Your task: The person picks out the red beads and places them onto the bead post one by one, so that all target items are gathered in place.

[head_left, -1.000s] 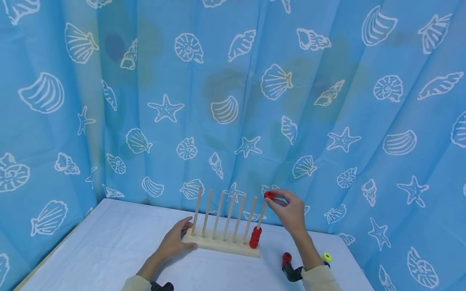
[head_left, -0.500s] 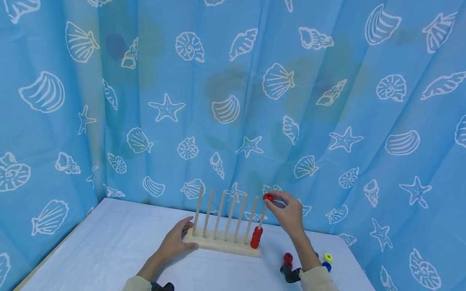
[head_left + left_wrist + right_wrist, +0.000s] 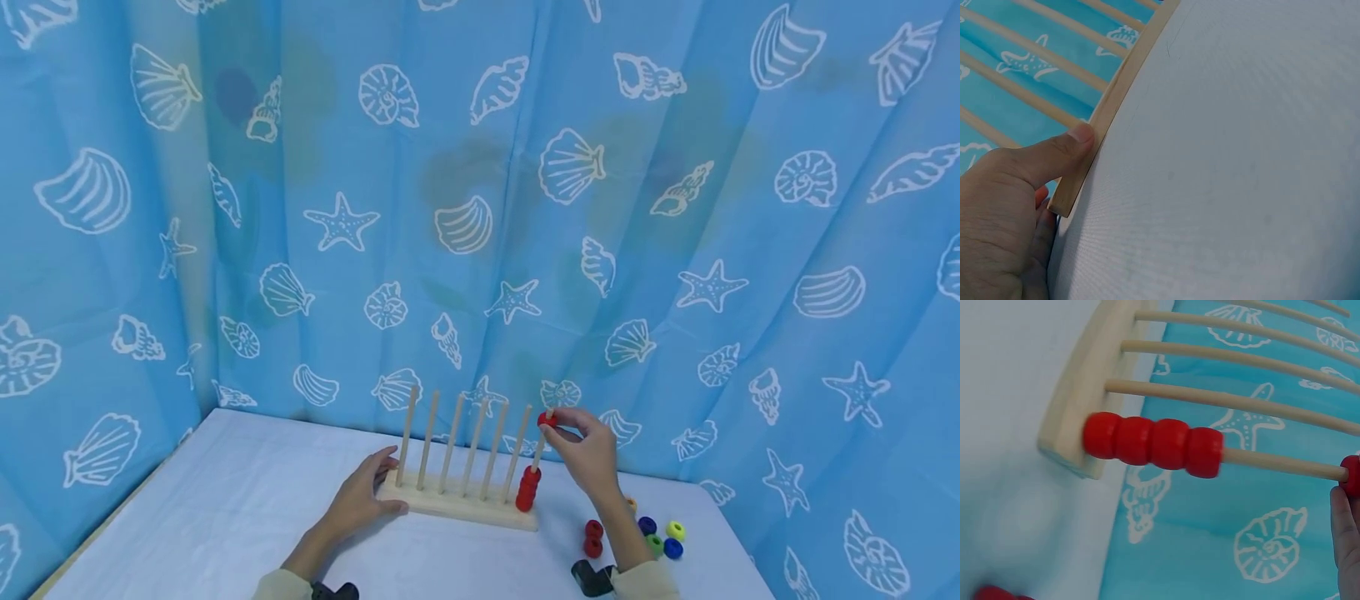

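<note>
A pale wooden rack carries a row of upright pegs. At its left end my left hand grips the base, thumb along the front edge; the left wrist view shows the thumb pressing on the wood. On the rightmost peg a stack of several red beads sits against the base. Near that peg's top, my right hand pinches another red bead, and the peg's tip pokes out above it. Only part of this bead shows in the right wrist view.
Two red beads lie on the white table right of the rack. Beyond the right forearm are blue beads, a yellow bead, a green bead and a partly hidden orange bead. A blue shell-patterned curtain hangs behind.
My right hand has moved down and slightly left, bringing the red bead from the peg's tip to just below it. The left hand has stayed on the base.
</note>
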A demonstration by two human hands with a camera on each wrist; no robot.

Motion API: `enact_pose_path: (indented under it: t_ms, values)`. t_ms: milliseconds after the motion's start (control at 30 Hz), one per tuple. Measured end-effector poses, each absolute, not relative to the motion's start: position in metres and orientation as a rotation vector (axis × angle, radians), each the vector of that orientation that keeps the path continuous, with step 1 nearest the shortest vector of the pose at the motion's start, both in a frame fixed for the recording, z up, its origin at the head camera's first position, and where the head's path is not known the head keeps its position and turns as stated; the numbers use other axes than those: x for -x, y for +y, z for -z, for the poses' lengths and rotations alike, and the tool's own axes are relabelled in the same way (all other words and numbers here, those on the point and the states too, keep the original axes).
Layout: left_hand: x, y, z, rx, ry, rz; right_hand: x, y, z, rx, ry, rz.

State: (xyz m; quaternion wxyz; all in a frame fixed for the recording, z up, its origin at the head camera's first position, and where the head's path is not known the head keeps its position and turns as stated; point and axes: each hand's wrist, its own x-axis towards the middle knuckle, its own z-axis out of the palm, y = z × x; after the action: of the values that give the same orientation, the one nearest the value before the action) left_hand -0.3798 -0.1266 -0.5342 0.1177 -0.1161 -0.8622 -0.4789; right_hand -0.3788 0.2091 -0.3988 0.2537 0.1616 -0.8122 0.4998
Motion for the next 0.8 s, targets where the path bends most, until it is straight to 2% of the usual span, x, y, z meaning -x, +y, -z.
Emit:
enact_pose_path:
  t_ms: [433,800]
  values:
    - [0.382,-0.126,0.537,0.341,-2.519,1.376,0.379,0.21,0.439,-0.277,-2.342,-1.414]
    - [0.381,-0.125,0.536,0.325,-2.535,1.358,0.378,0.213,0.461,-0.291,-2.383,-1.459]
